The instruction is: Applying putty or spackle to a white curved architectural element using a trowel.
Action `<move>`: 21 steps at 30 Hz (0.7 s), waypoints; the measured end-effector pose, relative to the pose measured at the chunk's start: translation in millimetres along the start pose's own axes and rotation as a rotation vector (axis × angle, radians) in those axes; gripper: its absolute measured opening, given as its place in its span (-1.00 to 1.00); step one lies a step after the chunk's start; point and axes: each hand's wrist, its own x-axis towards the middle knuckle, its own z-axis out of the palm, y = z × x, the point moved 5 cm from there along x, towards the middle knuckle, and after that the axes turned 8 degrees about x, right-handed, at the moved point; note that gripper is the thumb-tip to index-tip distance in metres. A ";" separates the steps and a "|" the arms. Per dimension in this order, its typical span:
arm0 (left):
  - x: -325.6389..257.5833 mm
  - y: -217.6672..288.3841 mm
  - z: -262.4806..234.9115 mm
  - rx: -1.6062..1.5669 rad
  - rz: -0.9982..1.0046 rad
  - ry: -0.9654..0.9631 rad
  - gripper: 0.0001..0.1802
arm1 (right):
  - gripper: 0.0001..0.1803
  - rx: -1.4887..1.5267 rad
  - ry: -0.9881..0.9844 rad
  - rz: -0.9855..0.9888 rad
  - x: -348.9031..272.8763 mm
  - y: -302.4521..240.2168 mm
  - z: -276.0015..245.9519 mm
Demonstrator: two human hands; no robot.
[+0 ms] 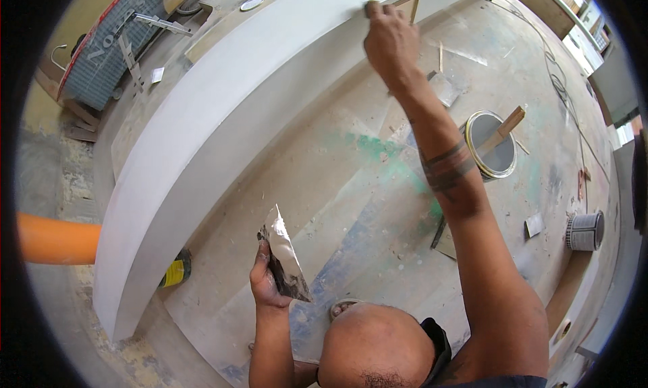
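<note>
My left hand [267,274] grips a flat filler plate [291,280], which is tilted upward with a smear of white putty [282,234] along one side. My right arm stretches far forward, and my right hand [393,42] is closed at the top edge of a long, curved white panel [223,70]. A small dark piece [371,8] shows at its fingertips against the panel; its kind is hidden by the fingers. Close to the right hand, a brown rectangular patch [409,7] interrupts the white surface.
An open can of grey paint [498,160] with a wooden stick [507,126] stands right of my arm. A smaller can [584,231] lies further right. Cables [560,84] trail across the floor. An orange tube [57,239] meets the panel's left end. My bent knee [378,344] is below.
</note>
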 end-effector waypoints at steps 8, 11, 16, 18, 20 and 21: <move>2.7 -9.3 -4.4 -0.030 -0.037 0.115 -0.48 | -0.63 0.355 0.011 -0.443 -47.6 -91.3 -26.5; 3.6 -9.2 -8.6 -0.010 -0.023 0.145 -0.48 | -0.55 0.483 0.143 -0.406 -49.9 -69.8 -33.7; 5.3 -7.6 -9.3 0.052 -0.043 0.033 -0.48 | -0.55 0.583 0.262 -0.087 -21.7 32.4 -18.6; 4.7 -8.1 -8.5 0.027 -0.045 0.026 -0.48 | -0.58 0.628 0.262 -0.001 -13.9 63.6 -6.6; 3.3 -9.5 -8.4 0.038 -0.049 0.061 -0.48 | -0.61 0.685 0.251 0.132 -9.2 87.7 7.0; 2.6 -9.6 -8.9 0.025 -0.037 0.094 -0.48 | -0.61 0.685 0.255 0.134 -6.4 91.9 13.3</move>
